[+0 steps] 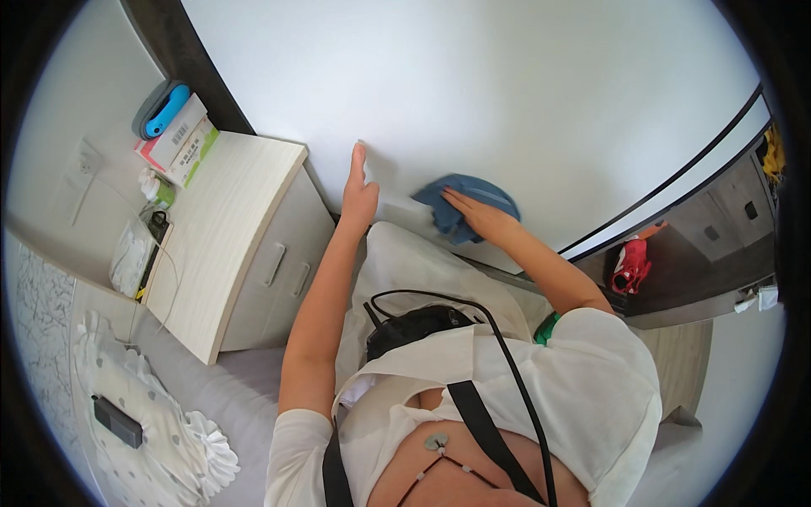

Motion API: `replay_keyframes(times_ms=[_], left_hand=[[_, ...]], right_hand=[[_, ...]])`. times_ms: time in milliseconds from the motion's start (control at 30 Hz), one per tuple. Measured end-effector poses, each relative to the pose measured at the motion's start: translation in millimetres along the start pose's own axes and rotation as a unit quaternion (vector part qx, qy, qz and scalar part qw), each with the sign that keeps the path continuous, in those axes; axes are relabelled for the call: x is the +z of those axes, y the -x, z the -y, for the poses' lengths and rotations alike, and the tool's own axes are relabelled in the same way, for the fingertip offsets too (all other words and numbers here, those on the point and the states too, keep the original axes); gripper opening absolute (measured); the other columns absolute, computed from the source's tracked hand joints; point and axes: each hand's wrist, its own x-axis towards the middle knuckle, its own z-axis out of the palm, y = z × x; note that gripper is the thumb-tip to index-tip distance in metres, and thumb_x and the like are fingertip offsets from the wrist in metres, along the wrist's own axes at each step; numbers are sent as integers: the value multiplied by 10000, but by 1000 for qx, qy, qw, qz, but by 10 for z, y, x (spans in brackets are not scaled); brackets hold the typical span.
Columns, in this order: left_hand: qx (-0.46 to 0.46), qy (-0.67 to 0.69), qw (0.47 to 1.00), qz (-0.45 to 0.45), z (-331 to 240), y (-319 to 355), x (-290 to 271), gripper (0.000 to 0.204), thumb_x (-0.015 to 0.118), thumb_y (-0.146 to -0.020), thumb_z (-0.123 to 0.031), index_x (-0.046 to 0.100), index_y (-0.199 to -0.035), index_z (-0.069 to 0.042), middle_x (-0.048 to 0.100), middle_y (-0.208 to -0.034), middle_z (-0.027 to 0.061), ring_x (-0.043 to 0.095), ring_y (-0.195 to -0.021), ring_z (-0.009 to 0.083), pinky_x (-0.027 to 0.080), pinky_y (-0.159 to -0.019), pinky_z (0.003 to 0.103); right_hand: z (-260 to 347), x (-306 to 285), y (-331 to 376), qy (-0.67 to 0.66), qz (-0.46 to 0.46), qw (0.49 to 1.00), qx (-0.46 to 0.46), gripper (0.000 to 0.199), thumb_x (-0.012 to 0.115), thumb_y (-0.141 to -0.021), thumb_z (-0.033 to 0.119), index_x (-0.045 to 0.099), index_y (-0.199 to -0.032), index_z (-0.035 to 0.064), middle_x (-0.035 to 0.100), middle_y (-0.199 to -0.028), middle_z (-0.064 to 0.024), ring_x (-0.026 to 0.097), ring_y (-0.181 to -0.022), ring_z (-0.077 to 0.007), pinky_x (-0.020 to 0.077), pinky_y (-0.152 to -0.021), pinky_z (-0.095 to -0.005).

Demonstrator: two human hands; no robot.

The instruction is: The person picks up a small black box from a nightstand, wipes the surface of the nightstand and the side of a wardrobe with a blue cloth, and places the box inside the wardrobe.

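Note:
A folded blue cloth [467,189] lies against the large white panel [473,84] in front of me, its edges slightly blurred. My right hand [486,218] presses on the cloth with the fingers laid over it. To the left, my left hand [361,198] is raised at the same white panel, holding nothing. Its fingers point up and are stretched out, seen edge-on. Whether its palm rests on the panel I cannot tell.
At left stands a pale cabinet [228,211] bearing a box [187,144], a blue-and-grey brush-like object [165,110] and a small bottle [157,188]. A dark phone-like device [117,421] lies on a dotted pillow [160,456]. Red shoes [630,266] sit in an open compartment at right.

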Motion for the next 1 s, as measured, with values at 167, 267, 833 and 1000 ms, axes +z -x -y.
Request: replay_keyframes(times_ms=[167, 267, 833, 1000], left_hand=[[40, -28, 999, 0, 33, 28, 63, 802, 329, -679, 106, 86, -1432, -26, 169, -1477, 161, 132, -1377, 256, 144, -1089, 358], [52, -32, 998, 1, 35, 61, 103, 798, 331, -682, 107, 91, -1431, -26, 179, -1472, 167, 146, -1373, 259, 152, -1087, 348], [59, -31, 997, 25, -96, 76, 274, 761, 354, -701, 103, 116, -1417, 3, 260, -1430, 199, 257, -1335, 290, 227, -1062, 305], [82, -62, 995, 0, 133, 58, 256, 760, 357, -699, 100, 104, -1412, 26, 211, -1448, 213, 195, -1358, 292, 180, -1082, 306]], right_hand=[[-220, 99, 1074, -97, 127, 979, 129, 810, 484, -731, -110, 165, -1427, 156, 224, -1469, -29, 408, -1234, -227, 413, -959, -305], [-432, 328, 1596, -30, 168, 967, 191, 787, 500, -724, -108, 225, -1412, 160, 242, -1462, -32, 414, -1230, -228, 420, -956, -313], [341, -789, -856, 18, -342, 939, -35, 631, 529, -730, -3, 336, -1330, 12, 331, -1372, -189, 482, -1098, -307, 427, -912, -340], [302, -447, -624, -37, -201, 978, -35, 616, 514, -765, 4, 304, -1343, -26, 296, -1418, -136, 488, -1136, -232, 427, -923, -302]])
